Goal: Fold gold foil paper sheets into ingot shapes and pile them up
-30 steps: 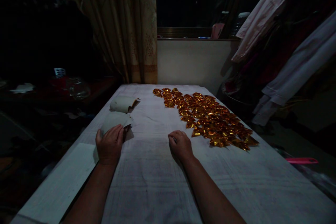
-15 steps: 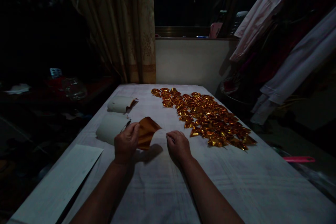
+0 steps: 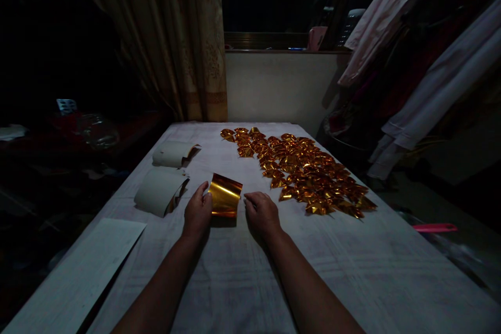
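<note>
Dim, underexposed view; dark corners, wide-angle edge stretch, foil glare.

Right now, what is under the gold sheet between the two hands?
The gold sheet lies curved on the white cloth, which shows all around it. The left hand holds its left edge. Whatever lies directly beneath the sheet is covered.

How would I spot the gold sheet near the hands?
On the cloth-covered table, look near the middle. The gold sheet sits between the left hand and right hand. Unlike the folded gold pieces heaped rightward, it is one smooth rectangle.
</note>
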A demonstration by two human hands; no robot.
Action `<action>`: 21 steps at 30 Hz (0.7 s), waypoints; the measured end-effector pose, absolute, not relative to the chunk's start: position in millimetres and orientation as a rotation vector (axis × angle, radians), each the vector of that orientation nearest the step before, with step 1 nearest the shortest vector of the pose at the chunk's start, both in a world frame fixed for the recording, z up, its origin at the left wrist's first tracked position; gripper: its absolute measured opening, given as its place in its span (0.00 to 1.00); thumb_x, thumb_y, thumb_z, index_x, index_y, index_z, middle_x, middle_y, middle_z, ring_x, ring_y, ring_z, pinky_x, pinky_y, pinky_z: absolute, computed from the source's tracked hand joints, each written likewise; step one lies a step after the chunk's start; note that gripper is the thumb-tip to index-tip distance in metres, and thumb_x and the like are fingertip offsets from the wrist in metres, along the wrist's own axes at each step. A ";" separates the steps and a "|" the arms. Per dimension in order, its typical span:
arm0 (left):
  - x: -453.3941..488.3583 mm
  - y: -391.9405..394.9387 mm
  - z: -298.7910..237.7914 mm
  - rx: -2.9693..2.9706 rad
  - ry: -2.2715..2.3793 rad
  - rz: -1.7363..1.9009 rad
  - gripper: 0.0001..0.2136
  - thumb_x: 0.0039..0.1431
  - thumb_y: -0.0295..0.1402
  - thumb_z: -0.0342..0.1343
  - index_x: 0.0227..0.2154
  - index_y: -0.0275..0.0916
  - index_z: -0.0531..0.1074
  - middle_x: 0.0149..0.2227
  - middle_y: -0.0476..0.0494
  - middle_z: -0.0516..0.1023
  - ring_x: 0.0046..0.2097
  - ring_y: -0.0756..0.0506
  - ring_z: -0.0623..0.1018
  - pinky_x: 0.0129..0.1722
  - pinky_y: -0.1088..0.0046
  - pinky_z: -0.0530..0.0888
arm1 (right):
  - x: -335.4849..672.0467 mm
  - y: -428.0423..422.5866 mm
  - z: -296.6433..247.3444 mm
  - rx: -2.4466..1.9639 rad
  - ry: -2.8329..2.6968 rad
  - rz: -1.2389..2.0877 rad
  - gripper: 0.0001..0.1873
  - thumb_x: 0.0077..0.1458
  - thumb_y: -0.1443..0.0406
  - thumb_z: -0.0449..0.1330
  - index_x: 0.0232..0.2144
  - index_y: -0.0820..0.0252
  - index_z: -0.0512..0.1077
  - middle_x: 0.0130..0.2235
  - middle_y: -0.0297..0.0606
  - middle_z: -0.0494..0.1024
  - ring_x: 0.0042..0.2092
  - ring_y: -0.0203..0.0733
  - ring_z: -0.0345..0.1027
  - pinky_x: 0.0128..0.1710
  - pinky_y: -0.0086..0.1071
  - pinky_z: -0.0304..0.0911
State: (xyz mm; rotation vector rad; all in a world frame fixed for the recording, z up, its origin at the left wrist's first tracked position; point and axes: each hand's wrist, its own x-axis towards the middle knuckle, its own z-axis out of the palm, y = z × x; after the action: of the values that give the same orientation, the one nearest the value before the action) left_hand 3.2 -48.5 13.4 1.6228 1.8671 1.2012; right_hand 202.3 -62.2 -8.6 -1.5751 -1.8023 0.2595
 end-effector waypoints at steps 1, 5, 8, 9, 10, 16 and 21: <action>2.0 -49.3 12.0 1.614 1.866 1.190 0.22 0.61 0.33 0.50 0.56 0.36 0.73 0.50 0.36 0.82 0.48 0.40 0.82 0.48 0.63 0.76 | 202.1 -62.5 -8.2 -1.576 -1.799 0.263 0.14 0.59 0.69 0.57 0.44 0.56 0.80 0.44 0.40 0.82 0.46 0.45 0.72 0.49 0.35 0.64; -1.5 -50.8 7.4 1.592 1.848 1.159 0.23 0.59 0.33 0.52 0.57 0.35 0.73 0.44 0.37 0.83 0.42 0.40 0.82 0.44 0.64 0.77 | 200.8 -63.6 -6.9 -1.592 -1.779 0.272 0.16 0.60 0.68 0.56 0.48 0.58 0.79 0.45 0.42 0.82 0.47 0.46 0.73 0.50 0.35 0.64; -1.7 -51.4 5.3 1.601 1.823 1.161 0.23 0.58 0.33 0.53 0.57 0.35 0.73 0.40 0.39 0.83 0.39 0.42 0.82 0.42 0.65 0.77 | 199.7 -63.4 -7.5 -1.593 -1.720 0.299 0.21 0.60 0.66 0.56 0.55 0.60 0.74 0.47 0.43 0.81 0.48 0.47 0.73 0.50 0.37 0.66; -1.3 -51.8 4.8 1.609 1.811 1.168 0.23 0.58 0.32 0.52 0.57 0.36 0.73 0.40 0.40 0.83 0.40 0.42 0.82 0.42 0.65 0.77 | 199.4 -63.1 -8.0 -1.584 -1.690 0.316 0.23 0.59 0.65 0.56 0.57 0.60 0.72 0.48 0.43 0.81 0.48 0.46 0.73 0.50 0.37 0.66; -0.8 -52.4 4.4 1.619 1.798 1.176 0.23 0.58 0.32 0.52 0.57 0.37 0.73 0.40 0.41 0.83 0.40 0.42 0.82 0.42 0.65 0.77 | 199.2 -62.5 -8.5 -1.569 -1.658 0.334 0.26 0.59 0.65 0.57 0.59 0.59 0.70 0.50 0.43 0.80 0.48 0.46 0.73 0.50 0.37 0.66; 5.1 -58.4 1.5 1.677 1.711 1.219 0.21 0.61 0.34 0.52 0.57 0.41 0.73 0.39 0.44 0.83 0.40 0.44 0.82 0.42 0.66 0.78 | 198.7 -58.8 -9.9 -1.422 -1.582 0.403 0.24 0.60 0.62 0.54 0.58 0.56 0.72 0.51 0.42 0.80 0.46 0.43 0.74 0.50 0.37 0.68; 11.1 -61.0 3.0 1.715 1.672 1.233 0.19 0.61 0.36 0.52 0.54 0.41 0.75 0.44 0.43 0.84 0.43 0.43 0.82 0.45 0.66 0.78 | 198.4 -60.1 -6.1 -1.385 -1.526 0.445 0.17 0.58 0.64 0.56 0.46 0.52 0.80 0.46 0.39 0.83 0.49 0.44 0.74 0.54 0.38 0.66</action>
State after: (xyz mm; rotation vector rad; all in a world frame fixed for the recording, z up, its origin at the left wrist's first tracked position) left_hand 11.1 -61.0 3.0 1.7145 1.6722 1.2326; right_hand 198.4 -60.1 -6.1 -1.3845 -1.5264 0.4446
